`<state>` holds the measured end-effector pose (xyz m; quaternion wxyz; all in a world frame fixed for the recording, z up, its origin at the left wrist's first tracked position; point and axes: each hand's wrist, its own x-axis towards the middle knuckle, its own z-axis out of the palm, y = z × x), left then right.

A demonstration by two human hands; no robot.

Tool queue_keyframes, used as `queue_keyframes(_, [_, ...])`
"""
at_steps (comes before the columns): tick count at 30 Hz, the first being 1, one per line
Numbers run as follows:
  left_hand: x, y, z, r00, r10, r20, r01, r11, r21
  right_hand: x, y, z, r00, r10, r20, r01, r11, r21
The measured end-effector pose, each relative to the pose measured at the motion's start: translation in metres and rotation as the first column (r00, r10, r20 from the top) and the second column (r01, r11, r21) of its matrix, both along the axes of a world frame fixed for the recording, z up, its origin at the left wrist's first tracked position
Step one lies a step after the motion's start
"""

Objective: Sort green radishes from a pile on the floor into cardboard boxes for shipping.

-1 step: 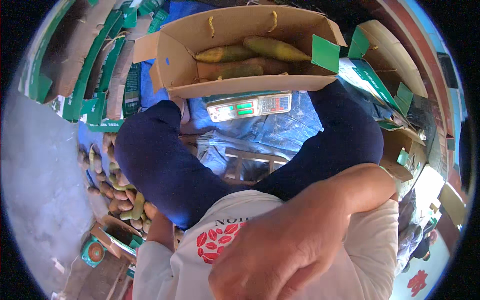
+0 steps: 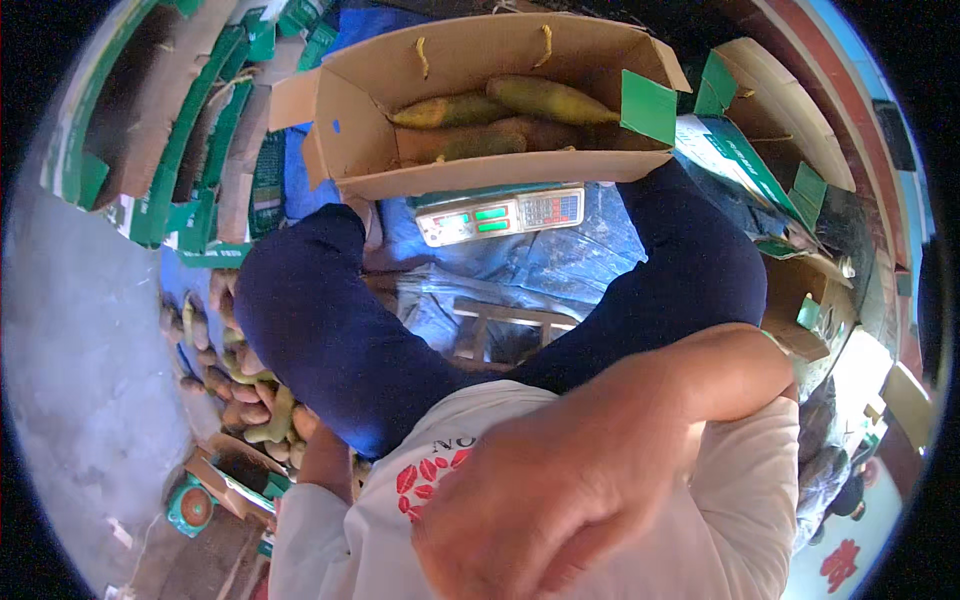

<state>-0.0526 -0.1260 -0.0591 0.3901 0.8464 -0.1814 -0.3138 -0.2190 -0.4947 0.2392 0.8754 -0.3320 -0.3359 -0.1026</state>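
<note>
My right hand [image 2: 545,490] is curled in front of my white shirt, its back toward the view. The fingertips are hidden, so I cannot make out what, if anything, is in it. My left forearm [image 2: 323,462] drops beside my left thigh, and that hand is out of sight. Beyond my knees, an open cardboard box [image 2: 500,178] with yellow rope handles holds several long green-and-yellow gourd-like fruits [image 2: 545,97]. It rests on a digital scale [image 2: 500,215] with green lit displays.
Green-and-brown cartons [image 2: 205,150] crowd the far left. A pile of brown and green produce [image 2: 265,410] lies beside my left leg, near a small round-dial scale [image 2: 190,505]. On the right are another open carton [image 2: 780,110] and a lower box [image 2: 795,310]. Blue sheeting [image 2: 560,245] covers the floor.
My right hand has shifted very slightly left across the shirt. The box, its contents and the scale look the same.
</note>
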Motion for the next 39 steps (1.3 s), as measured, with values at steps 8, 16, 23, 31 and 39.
queue_keyframes(8, [0.068,-0.026,0.040,0.993,0.038,0.112,-0.024,0.992,-0.126,0.002,-0.021,-0.042,0.817,-0.574,-0.044,0.139,0.270,-0.953])
queue_keyframes(16, [0.108,-0.072,0.149,0.906,0.007,0.424,-0.022,0.999,0.032,0.007,-0.029,-0.066,0.670,-0.611,0.423,-0.023,-0.586,-0.810])
queue_keyframes(23, [0.108,-0.168,0.278,0.648,-0.128,0.751,0.094,0.992,0.088,0.009,-0.052,-0.075,0.542,-0.615,0.573,-0.156,-0.744,-0.650])
queue_keyframes(31, [0.060,-0.294,0.294,0.597,-0.540,0.594,0.615,0.783,0.094,0.016,-0.061,-0.075,0.718,-0.671,0.188,-0.442,-0.647,-0.621])
queue_keyframes(39, [0.036,-0.375,0.237,0.392,-0.804,0.446,0.780,0.548,0.303,0.016,-0.064,-0.079,0.692,-0.712,0.123,-0.470,-0.573,-0.671])
